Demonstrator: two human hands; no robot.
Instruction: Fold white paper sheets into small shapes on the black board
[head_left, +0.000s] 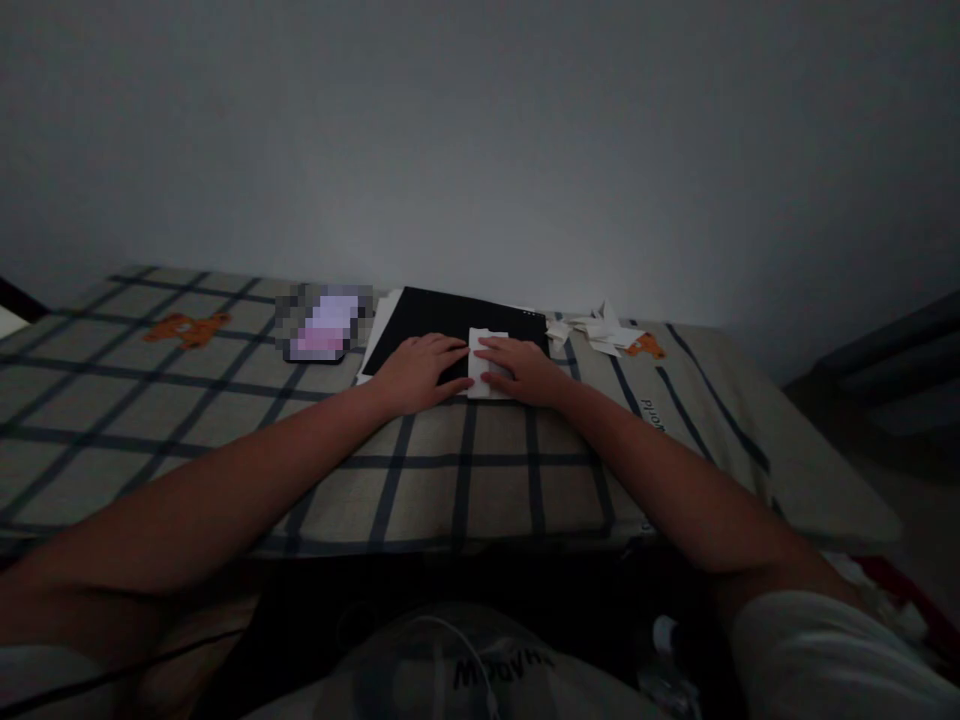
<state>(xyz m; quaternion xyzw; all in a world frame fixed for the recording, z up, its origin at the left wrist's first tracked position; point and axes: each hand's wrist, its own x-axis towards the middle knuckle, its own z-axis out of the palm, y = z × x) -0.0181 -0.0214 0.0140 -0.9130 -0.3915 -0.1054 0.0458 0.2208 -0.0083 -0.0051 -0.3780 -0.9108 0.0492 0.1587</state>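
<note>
A small folded white paper lies on a black folder or board on the table. My right hand rests over the paper's right part with fingers stretched out flat. From the other side my left hand lies on the black folder, fingers apart, its fingertips reaching the paper's left edge. Neither hand is closed round anything. Part of the paper is hidden under my right fingers.
White sheets stick out from under the folder. A phone with a lit, blurred screen lies to the left. Several folded paper pieces sit to the right. A checked cloth covers the table, which meets a wall.
</note>
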